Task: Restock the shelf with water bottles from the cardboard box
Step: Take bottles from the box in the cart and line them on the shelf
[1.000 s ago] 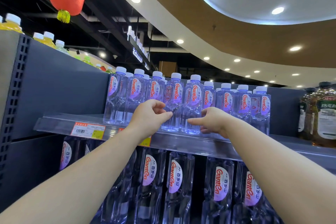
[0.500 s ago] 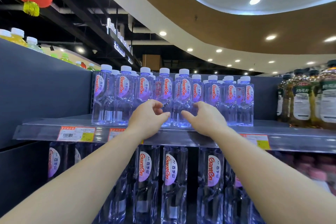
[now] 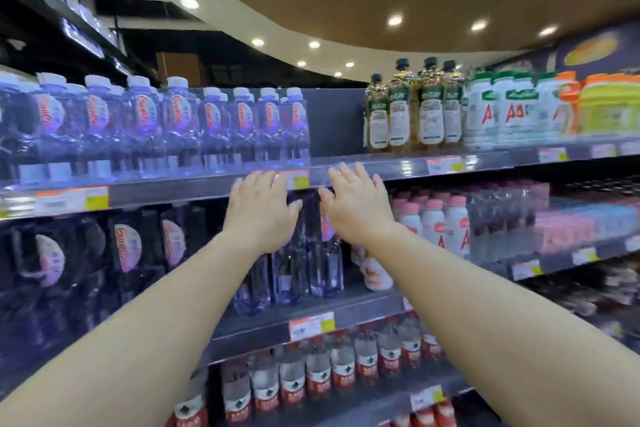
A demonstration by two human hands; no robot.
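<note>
**Both hands empty below the restocked water row**

The water bottles (image 3: pixel 180 121) stand upright in a packed row on the top shelf (image 3: pixel 194 185), at the left of the scene: clear ribbed plastic, white screw caps, oval labels with red lettering. To the right of the last bottle is a bare stretch of shelf before the amber drink bottles (image 3: pixel 415 107). The cardboard box is not in view.

The left hand (image 3: pixel 263 215) and right hand (image 3: pixel 356 204) hover side by side just below the shelf's front lip, fingers spread and straight, holding nothing. Whether any fingertip touches the clear price rail (image 3: pixel 349 168) cannot be told through the blur.

Likely risks: the bottles are light, smooth and tall for their bases, so a knock to the end bottle could topple it into the gap or forward over the low rail. Taller bottles (image 3: pixel 311 263) on the shelf below sit behind the wrists and could be brushed.
</note>
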